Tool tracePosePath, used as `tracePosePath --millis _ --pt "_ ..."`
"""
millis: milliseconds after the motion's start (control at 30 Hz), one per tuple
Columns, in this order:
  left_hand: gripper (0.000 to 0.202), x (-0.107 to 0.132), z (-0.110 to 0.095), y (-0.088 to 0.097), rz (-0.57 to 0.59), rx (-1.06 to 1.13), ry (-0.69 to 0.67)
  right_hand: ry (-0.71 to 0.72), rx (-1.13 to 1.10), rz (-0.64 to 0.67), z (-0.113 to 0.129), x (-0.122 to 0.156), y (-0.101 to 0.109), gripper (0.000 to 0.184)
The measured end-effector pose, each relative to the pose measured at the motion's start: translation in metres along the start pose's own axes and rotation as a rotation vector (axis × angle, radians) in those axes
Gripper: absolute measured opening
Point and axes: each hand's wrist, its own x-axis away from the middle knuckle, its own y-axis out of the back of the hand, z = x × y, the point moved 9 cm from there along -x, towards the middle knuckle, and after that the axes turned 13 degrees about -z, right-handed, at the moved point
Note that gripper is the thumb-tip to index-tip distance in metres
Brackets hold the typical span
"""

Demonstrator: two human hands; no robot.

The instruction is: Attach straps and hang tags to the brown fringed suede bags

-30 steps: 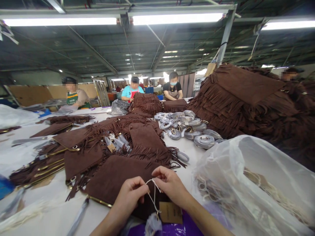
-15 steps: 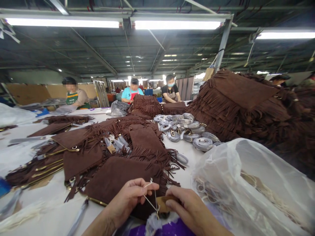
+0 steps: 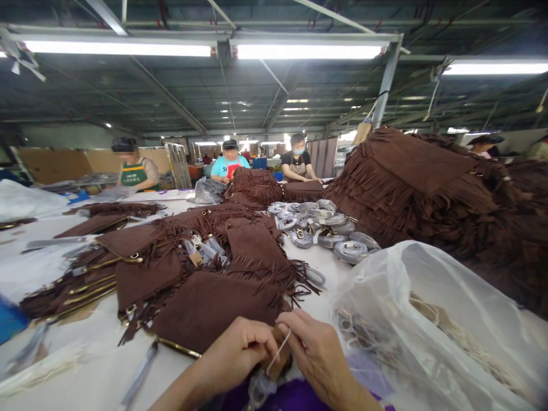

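Observation:
At the near edge of the table, my left hand (image 3: 240,351) and my right hand (image 3: 319,357) are close together, fingers pinched. Between them is a brown card hang tag (image 3: 281,370). Its thin white string (image 3: 279,353) slants down from my right fingertips past the card. My left fingertips press at the card's left side, partly hidden by the hand. Below hangs a clear plastic-wrapped piece (image 3: 260,389), over purple material (image 3: 295,397). A brown fringed suede bag (image 3: 218,308) with a gold zip lies just beyond my hands.
More fringed bags (image 3: 148,274) spread leftward, and a tall heap of them (image 3: 411,188) rises at right. Coiled straps in plastic (image 3: 351,251) lie mid-table. An open clear bag (image 3: 385,285) at right holds stringed tags. Several people work across the table.
My left hand has lost the stretched string loop and moved in against the tag. My right fingers have shifted up from the tag to the string. The view has tilted slightly.

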Motion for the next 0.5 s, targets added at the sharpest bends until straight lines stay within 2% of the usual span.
tracePosePath --millis 67,133,200,267,333,400,433,500 --pt "0.014 0.0 0.012 0.013 -0.076 0.023 0.062 -0.021 0.099 -0.004 -0.011 0.006 0.007 0.031" --pt "0.008 0.001 0.026 0.032 -0.209 0.086 0.142 0.011 0.222 0.028 -0.021 0.015 0.01 0.032" --pt "0.005 0.005 0.037 0.055 -0.378 0.149 0.219 0.118 0.274 0.121 -0.023 0.027 0.006 0.032" --pt "0.008 0.009 0.035 0.071 -0.505 0.195 0.246 0.239 0.224 0.186 -0.013 0.038 0.006 0.029" --pt "0.012 0.01 0.018 0.073 -0.526 0.223 0.223 0.295 0.15 0.131 0.001 0.039 0.017 0.024" --pt "0.017 0.006 -0.01 0.06 -0.439 0.225 0.189 0.311 0.102 0.022 0.019 0.032 0.032 0.029" --pt "0.019 0.003 -0.025 0.051 -0.377 0.224 0.173 0.342 0.074 0.006 0.031 0.028 0.034 0.032" --pt "0.023 -0.003 -0.056 0.038 -0.288 0.222 0.127 0.459 0.025 0.055 0.057 0.028 0.025 0.035"
